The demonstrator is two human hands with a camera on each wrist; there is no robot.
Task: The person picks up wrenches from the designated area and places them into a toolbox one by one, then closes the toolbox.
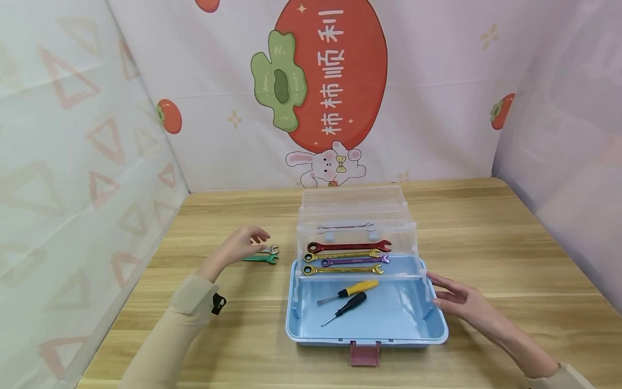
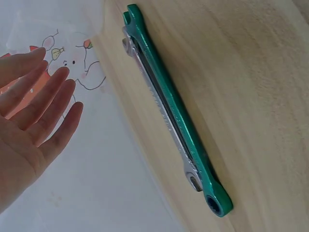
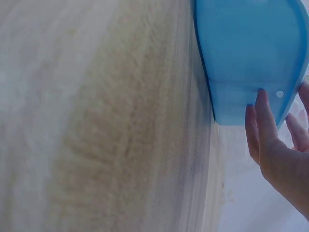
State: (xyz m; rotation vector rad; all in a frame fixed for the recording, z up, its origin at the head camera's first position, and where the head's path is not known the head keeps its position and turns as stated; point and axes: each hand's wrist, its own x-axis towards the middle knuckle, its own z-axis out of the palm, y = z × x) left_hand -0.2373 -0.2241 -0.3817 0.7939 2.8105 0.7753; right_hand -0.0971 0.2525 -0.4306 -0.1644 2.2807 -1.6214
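My left hand (image 1: pixel 239 246), fingers relaxed and apart, hovers over the left of the table and holds nothing. Right below it lie a green ratchet wrench (image 2: pixel 174 101) and a thinner silver wrench (image 2: pixel 161 104), side by side; the hand partly hides both in the head view. A light blue toolbox (image 1: pixel 389 316) stands open at the centre. My right hand (image 1: pixel 464 308) touches its right side, with fairly straight fingertips against the outer wall and at the rim. Inside on the bottom lie a yellow-handled screwdriver (image 1: pixel 362 288) and a black-handled screwdriver (image 1: pixel 352 304).
Clear tiered trays (image 1: pixel 286 278) rise at the toolbox's back, holding a red wrench (image 1: pixel 350 247), a purple wrench (image 1: pixel 357 261), two gold wrenches and a small silver one. A pink latch (image 1: pixel 364 355) hangs at the front. Printed cloth (image 1: pixel 427 108) walls the wooden table (image 1: pixel 243 335).
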